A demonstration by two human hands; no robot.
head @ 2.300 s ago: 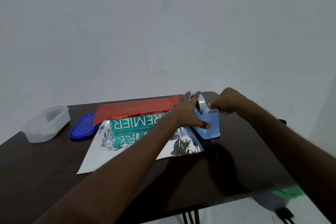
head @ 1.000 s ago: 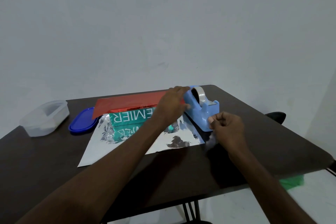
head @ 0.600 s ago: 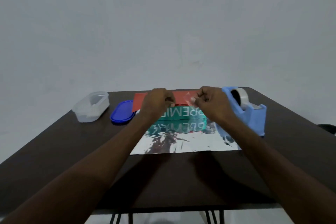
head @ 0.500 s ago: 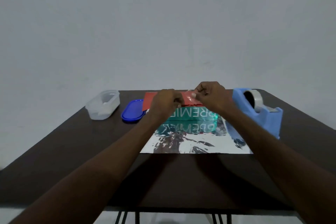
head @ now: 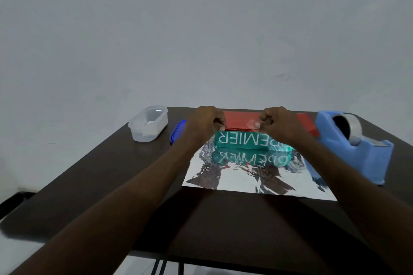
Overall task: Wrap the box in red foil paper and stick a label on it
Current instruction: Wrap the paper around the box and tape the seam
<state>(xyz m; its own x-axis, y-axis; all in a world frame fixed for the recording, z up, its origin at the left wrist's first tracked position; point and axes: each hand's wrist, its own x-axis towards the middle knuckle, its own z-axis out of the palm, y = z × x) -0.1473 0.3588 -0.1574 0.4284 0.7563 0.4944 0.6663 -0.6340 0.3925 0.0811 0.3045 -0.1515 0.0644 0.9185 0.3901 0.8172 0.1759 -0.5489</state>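
Taping appears to be the step in hand: the left hand point(head: 204, 125) and the right hand point(head: 278, 124) each pinch one end of a short clear tape strip point(head: 251, 124), fingers curled, holding it stretched just over the far top edge of the box point(head: 243, 139). The green box lies on the red foil paper point(head: 241, 116), whose far flap is folded red-side-up over the box while the near part lies flat, silver side up. The next move likely calls for lowering the strip across the flap's edge and pressing it flat without wrinkles. At the right stands a blue tape dispenser point(head: 348, 145). At the far left sits a clear plastic container point(head: 148, 124), its contents hard to make out; its blue lid point(head: 177, 131) lies beside it on the dark table point(head: 111, 185). No label is visible.
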